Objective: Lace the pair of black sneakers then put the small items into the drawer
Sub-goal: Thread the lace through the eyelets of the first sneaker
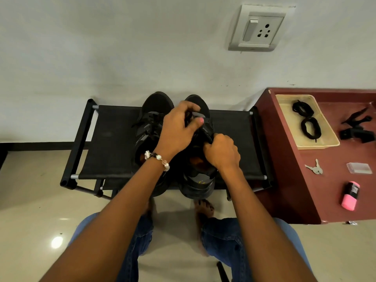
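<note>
Two black sneakers stand side by side on a black shoe rack (109,139), toes toward the wall. The left sneaker (151,119) shows laces across its front. My left hand (179,129) reaches over the right sneaker (200,182) and pinches a black lace near its tongue. My right hand (222,152) is closed on the right edge of that shoe's opening, gripping lace or upper; which one I cannot tell. On the maroon cabinet (289,159) lie keys (315,168), a pink and black eraser-like item (350,195) and a small clear case (359,168).
A beige tray (289,119) on the cabinet holds coiled black laces (310,127). Black clips (358,127) lie at the cabinet's right edge. A wall socket (257,29) is above. My bare feet and jeans are below the rack on a glossy tiled floor.
</note>
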`<action>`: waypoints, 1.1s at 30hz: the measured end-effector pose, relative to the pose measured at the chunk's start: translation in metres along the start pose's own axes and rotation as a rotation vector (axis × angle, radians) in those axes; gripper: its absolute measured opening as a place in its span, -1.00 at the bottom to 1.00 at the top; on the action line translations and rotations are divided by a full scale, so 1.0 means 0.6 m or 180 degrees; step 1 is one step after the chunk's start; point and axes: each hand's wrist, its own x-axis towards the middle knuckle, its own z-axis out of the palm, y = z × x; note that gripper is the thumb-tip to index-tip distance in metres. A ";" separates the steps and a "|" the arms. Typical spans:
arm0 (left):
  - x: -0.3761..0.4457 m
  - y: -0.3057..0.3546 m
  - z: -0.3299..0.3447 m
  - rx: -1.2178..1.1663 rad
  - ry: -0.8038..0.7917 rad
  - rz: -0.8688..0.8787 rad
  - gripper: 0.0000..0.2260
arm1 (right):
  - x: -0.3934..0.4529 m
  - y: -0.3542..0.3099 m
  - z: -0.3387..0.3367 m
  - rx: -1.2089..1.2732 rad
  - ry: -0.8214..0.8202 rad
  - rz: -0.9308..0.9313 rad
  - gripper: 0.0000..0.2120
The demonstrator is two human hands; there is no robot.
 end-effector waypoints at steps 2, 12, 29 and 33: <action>-0.003 -0.006 0.004 0.1078 -0.0312 0.0244 -0.78 | 0.001 0.000 0.000 -0.0001 0.0008 0.0005 -0.69; -0.022 -0.003 0.031 0.2904 -0.0210 0.0889 -0.87 | 0.003 0.002 0.000 0.0088 -0.0043 -0.0010 -0.74; 0.000 0.002 -0.049 0.0755 0.0046 -0.0786 -0.85 | -0.001 -0.003 -0.006 -0.0148 -0.0054 -0.0091 -0.72; -0.008 0.035 -0.040 0.2458 -0.0039 -0.0157 -0.75 | -0.003 -0.010 -0.021 -0.0291 0.0213 -0.0606 -0.55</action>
